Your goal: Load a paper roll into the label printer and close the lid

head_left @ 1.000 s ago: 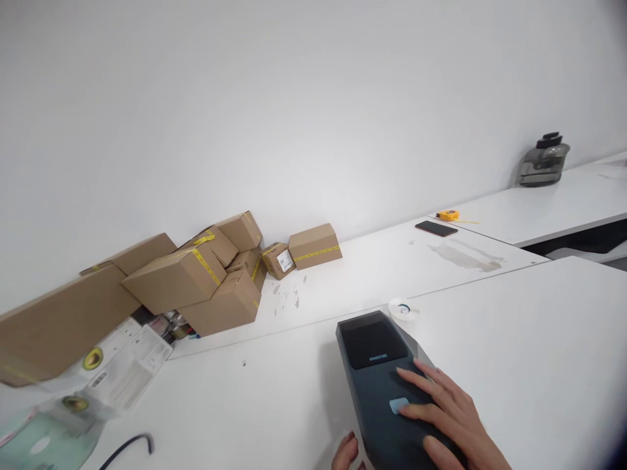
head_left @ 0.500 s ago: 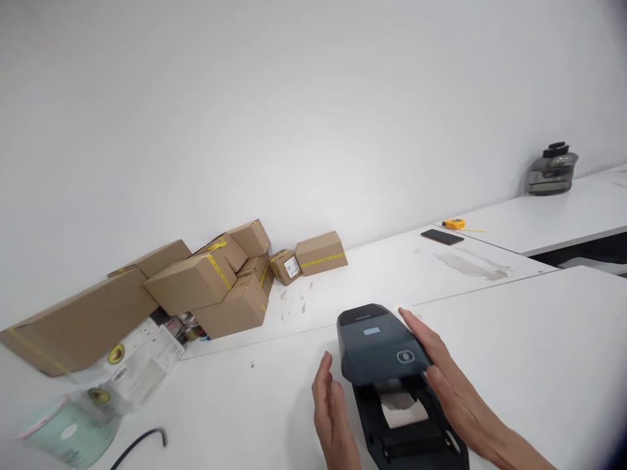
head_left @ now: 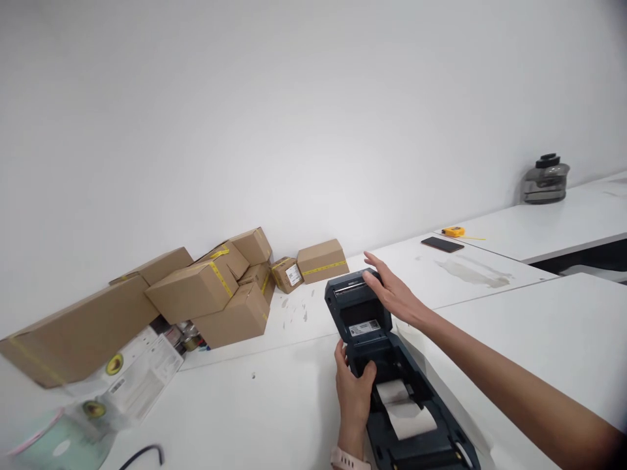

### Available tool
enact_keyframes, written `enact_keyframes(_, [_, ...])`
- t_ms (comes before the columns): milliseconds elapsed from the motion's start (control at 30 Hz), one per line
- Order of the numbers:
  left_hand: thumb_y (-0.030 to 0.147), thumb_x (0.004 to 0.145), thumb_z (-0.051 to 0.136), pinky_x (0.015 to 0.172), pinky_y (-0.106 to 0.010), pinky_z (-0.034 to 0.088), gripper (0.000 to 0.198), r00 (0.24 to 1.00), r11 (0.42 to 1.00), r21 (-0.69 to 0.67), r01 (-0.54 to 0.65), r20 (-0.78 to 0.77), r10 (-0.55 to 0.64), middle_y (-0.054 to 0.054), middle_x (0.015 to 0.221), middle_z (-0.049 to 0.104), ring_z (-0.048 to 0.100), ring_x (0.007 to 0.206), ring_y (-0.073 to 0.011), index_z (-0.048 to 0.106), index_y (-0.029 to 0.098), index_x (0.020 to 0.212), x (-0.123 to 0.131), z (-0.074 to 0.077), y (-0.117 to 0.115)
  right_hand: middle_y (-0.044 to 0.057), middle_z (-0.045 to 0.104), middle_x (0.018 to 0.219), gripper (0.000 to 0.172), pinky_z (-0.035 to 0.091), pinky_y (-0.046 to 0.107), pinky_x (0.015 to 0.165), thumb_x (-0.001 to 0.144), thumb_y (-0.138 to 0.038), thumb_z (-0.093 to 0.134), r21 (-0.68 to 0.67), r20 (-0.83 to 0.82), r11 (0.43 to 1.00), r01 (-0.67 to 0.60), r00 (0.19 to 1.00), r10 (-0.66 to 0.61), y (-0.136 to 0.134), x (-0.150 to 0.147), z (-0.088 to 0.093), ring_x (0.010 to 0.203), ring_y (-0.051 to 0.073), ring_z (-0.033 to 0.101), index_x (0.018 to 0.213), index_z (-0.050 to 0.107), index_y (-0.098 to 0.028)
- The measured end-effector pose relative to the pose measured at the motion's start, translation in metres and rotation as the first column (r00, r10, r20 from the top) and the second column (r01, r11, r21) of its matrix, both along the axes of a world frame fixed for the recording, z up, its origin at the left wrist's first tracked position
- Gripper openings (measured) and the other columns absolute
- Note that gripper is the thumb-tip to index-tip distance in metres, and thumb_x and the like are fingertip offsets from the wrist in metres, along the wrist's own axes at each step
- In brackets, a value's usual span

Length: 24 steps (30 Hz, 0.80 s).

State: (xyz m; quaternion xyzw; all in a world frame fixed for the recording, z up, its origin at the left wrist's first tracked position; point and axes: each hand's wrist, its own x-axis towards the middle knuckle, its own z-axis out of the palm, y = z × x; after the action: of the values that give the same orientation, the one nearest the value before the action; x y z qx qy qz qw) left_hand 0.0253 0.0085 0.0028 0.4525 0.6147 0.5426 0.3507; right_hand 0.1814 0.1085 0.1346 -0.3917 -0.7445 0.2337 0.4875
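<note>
A dark blue-grey label printer (head_left: 360, 444) stands on the white table in front of me, its lid (head_left: 362, 300) swung up and back. Inside the lid a small white sticker shows. White label paper (head_left: 409, 414) lies in the open body. My left hand (head_left: 353, 391), with a pale band at the wrist, grips the left wall of the printer, thumb over the rim on the inside. My right hand (head_left: 394, 290) holds the lid's upper right edge, thumb on the inner side and fingers spread behind it.
Cardboard boxes (head_left: 196, 290) with yellow tape are piled at the left by the wall. Near them are avocado-print packaging (head_left: 147, 372), a mint-green bag (head_left: 63, 444) and a dark cable (head_left: 147, 450). A phone (head_left: 442, 244), a yellow tape measure (head_left: 453, 232) and a grey jug (head_left: 546, 183) are at the right.
The printer's lid has swung from nearly closed to wide open. My left hand has moved from beside the printer onto its wall. My right hand has moved up and away with the lid.
</note>
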Motion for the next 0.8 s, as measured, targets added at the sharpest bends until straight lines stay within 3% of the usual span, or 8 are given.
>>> enact_keyframes(133, [0.038,0.077,0.068,0.101,-0.031,0.043,0.080,1.000,0.999,-0.032,-0.019,-0.024,0.018,-0.015,0.145,0.049,0.051,0.128,-0.0254,0.032,0.018,0.146,0.000,0.003,-0.003,0.010,0.048,0.150,0.061,0.042,0.051,0.109,0.098,-0.059,0.033,-0.031,0.109,0.995,-0.091,0.990,0.094,0.014,0.006,0.010,0.136,0.031,0.047,0.151,0.029,-0.029])
enact_keyframes(233, [0.039,0.077,0.067,0.100,-0.031,0.044,0.078,0.999,0.999,-0.032,-0.034,-0.027,0.033,-0.014,0.144,0.050,0.053,0.127,-0.0253,0.034,0.019,0.145,0.000,0.002,-0.004,0.013,0.049,0.147,0.056,0.040,0.051,0.110,0.097,-0.051,0.043,0.227,0.084,0.972,0.056,0.993,-0.077,0.003,0.012,0.012,0.136,0.031,0.045,0.146,0.037,-0.024])
enact_keyframes(333, [0.042,0.078,0.066,0.101,-0.032,0.044,0.078,0.997,0.998,-0.026,-0.060,-0.044,0.059,-0.014,0.143,0.052,0.054,0.126,-0.0251,0.035,0.019,0.144,0.000,-0.001,-0.004,0.012,0.067,0.115,0.027,0.049,0.043,0.096,0.098,-0.034,0.046,0.483,-0.040,0.865,0.135,0.990,-0.132,-0.028,0.019,-0.004,0.113,0.026,0.061,0.119,0.059,-0.022])
enact_keyframes(433, [0.042,0.079,0.065,0.100,-0.031,0.044,0.074,0.994,0.998,-0.009,-0.055,-0.096,0.054,-0.014,0.138,0.057,0.058,0.122,-0.0243,0.037,0.017,0.143,0.001,-0.002,-0.003,0.006,0.071,0.089,0.022,0.054,0.033,0.076,0.097,-0.023,0.045,0.325,0.281,0.922,-0.209,0.952,0.117,-0.053,0.021,-0.035,0.085,0.020,0.067,0.095,0.066,-0.024])
enact_keyframes(500, [0.039,0.079,0.064,0.099,-0.031,0.045,0.070,0.989,0.998,-0.005,-0.068,-0.130,0.066,-0.013,0.136,0.059,0.060,0.119,-0.0242,0.040,0.017,0.140,0.001,-0.002,-0.002,0.005,0.073,0.085,0.028,0.053,0.036,0.085,0.092,-0.014,0.045,0.152,0.524,0.921,-0.359,0.819,0.233,-0.056,0.016,-0.058,0.084,0.020,0.068,0.087,0.071,-0.023])
enact_keyframes(600, [0.036,0.078,0.064,0.099,-0.031,0.044,0.067,0.984,0.995,-0.027,-0.094,-0.156,0.089,-0.012,0.136,0.060,0.059,0.120,-0.0245,0.043,0.018,0.139,0.000,-0.001,-0.002,0.008,0.075,0.078,0.029,0.040,0.048,0.106,0.076,-0.004,0.050,0.071,0.761,0.887,-0.457,0.599,0.248,-0.046,0.003,-0.087,0.086,0.025,0.070,0.078,0.075,-0.019])
enact_keyframes(667, [0.037,0.077,0.065,0.100,-0.032,0.044,0.068,0.983,0.994,-0.048,-0.096,-0.160,0.088,-0.012,0.137,0.060,0.059,0.121,-0.0251,0.044,0.018,0.139,-0.001,-0.001,-0.003,0.009,0.075,0.074,0.028,0.033,0.049,0.111,0.067,-0.003,0.054,0.038,0.842,0.858,-0.513,0.479,0.249,-0.038,-0.005,-0.100,0.081,0.026,0.070,0.077,0.077,-0.016])
enact_keyframes(800, [0.036,0.077,0.065,0.098,-0.031,0.045,0.067,0.986,0.996,-0.048,-0.078,-0.153,0.070,-0.012,0.137,0.060,0.061,0.119,-0.0245,0.044,0.019,0.139,-0.002,0.001,-0.004,0.009,0.075,0.074,0.026,0.030,0.049,0.112,0.069,-0.009,0.056,-0.030,0.884,0.852,-0.522,0.385,0.267,-0.034,-0.009,-0.106,0.076,0.026,0.070,0.081,0.077,-0.017])
